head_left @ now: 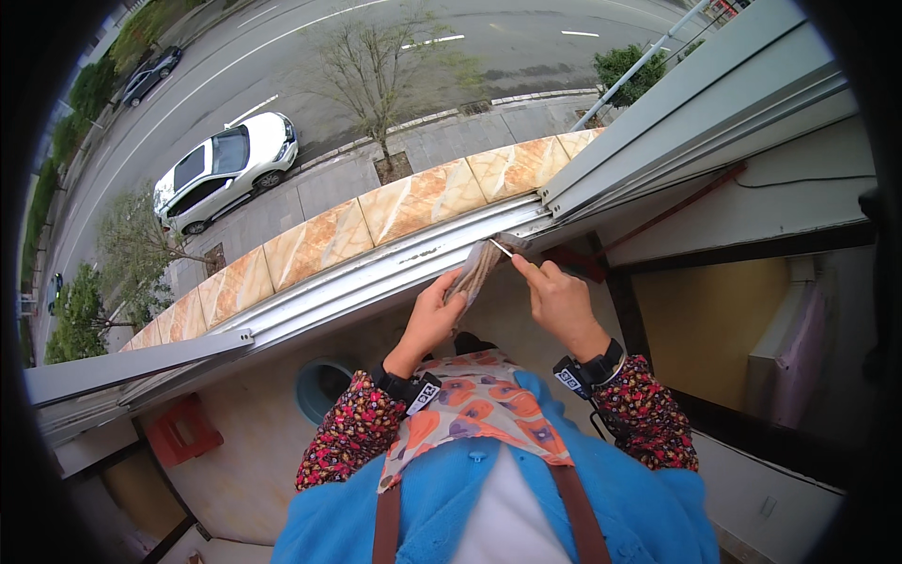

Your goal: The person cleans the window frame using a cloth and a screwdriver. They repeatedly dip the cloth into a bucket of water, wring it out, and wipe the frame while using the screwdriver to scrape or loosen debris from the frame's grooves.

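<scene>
My left hand [434, 318] is closed on a crumpled grey-brown cloth [483, 267], which hangs over the inner side of the window track [366, 280]. My right hand [564, 305] grips a thin white stick [501, 248], index finger stretched along it. The stick's far end lies against the upper part of the cloth, close to the track. Whether the stick has a blade or other tip cannot be seen. The metal window track runs slantwise in front of both hands, between a sash frame at each end.
Orange-and-white tiles [366, 235] line the ledge beyond the track, with a street and a white car [228, 167] far below. A grey sash [695, 113] stands at the right. Inside are a blue-green basin [303, 395] and a red plastic stool [183, 430] at the left.
</scene>
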### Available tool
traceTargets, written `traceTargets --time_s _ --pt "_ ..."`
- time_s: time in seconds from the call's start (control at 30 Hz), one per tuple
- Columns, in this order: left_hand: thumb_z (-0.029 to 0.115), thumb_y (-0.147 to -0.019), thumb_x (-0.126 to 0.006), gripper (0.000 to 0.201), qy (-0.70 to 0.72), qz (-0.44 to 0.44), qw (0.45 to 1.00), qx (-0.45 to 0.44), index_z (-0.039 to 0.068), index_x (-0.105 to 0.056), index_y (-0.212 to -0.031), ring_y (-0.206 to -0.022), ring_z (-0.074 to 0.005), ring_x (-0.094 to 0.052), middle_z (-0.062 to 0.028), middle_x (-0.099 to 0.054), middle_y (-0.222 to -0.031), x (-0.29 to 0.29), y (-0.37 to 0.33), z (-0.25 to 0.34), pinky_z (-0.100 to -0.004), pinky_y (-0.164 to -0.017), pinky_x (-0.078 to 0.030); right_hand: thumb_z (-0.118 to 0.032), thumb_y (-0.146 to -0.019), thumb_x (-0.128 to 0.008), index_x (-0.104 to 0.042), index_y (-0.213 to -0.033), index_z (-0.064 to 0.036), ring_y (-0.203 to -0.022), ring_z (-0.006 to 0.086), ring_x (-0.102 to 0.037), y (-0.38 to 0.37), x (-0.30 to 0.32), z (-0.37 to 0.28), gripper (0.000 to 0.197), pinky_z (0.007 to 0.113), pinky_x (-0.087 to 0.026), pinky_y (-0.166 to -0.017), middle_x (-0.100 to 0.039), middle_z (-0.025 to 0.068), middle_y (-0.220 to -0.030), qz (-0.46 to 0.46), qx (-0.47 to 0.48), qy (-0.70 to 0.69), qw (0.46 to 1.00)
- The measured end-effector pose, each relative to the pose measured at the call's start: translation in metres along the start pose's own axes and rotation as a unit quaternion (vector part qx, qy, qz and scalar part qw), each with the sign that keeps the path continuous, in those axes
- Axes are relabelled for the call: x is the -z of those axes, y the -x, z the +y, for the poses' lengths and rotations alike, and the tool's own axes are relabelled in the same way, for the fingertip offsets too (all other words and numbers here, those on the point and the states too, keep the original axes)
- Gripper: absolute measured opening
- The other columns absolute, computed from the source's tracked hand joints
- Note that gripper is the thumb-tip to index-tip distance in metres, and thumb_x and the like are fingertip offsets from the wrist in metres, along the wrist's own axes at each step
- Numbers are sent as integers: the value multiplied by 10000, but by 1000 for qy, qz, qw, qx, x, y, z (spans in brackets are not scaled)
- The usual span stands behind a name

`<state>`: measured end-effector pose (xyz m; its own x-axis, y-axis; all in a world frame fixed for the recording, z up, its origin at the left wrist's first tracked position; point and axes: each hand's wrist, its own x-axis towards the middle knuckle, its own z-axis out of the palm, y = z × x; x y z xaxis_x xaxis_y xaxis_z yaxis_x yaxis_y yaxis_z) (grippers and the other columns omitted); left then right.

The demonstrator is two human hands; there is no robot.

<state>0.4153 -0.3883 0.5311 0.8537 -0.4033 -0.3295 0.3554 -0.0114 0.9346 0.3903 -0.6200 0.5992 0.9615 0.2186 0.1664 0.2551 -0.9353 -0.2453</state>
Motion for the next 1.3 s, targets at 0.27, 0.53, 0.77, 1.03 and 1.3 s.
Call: traceTargets --time_s 0.27,0.53,0.77,1.03,1.3 --pt "96 -916 -655 283 -78 71 988 -110 6 -574 -1171 -1037 -114 -572 -59 -635 -1132 10 28 6 -258 -904 -456 -120 -833 -706 -601 -1334 -175 -720 288 -665 -4 0 -7 515 373 -541 -636 -646 103 -815 33 -16 -240 970" --pt "-71 -740 -624 189 -145 25 952 -268 21 -597 -903 -942 -242 -610 -128 -665 -1121 17 59 47 -313 -797 -486 -34 -757 -749 -551 -1405 -129 -553 155 -469 5 22 -23 685 264 -434 -603 -511 41 -613 -67 -141 -393 906" --pt "-112 -693 -672 229 -228 124 922 -287 38 -519 -774 -810 -247 -605 -103 -682 -950 37 78 52 -305 -707 -476 -77 -801 -707 -683 -1097 -90 -727 308 -682 -4 13 -12 297 308 -524 -672 -691 124 -798 -37 -62 -194 978" --pt "-105 -664 -716 326 -106 66 941 -316 58 -436 -698 -790 -245 -627 -103 -682 -932 44 91 53 -308 -701 -489 -60 -925 -676 -531 -1179 -33 -1222 159 -526 -27 -50 -66 294 299 -450 -964 -585 66 -1181 -199 -82 -619 755" --pt "-105 -682 -682 319 -83 55 954 -282 64 -411 -680 -829 -242 -621 -96 -692 -960 53 106 50 -308 -732 -475 -64 -942 -614 -584 -1166 -20 -972 91 -546 -41 -43 -76 230 277 -455 -881 -612 13 -1055 -296 -42 -596 746"
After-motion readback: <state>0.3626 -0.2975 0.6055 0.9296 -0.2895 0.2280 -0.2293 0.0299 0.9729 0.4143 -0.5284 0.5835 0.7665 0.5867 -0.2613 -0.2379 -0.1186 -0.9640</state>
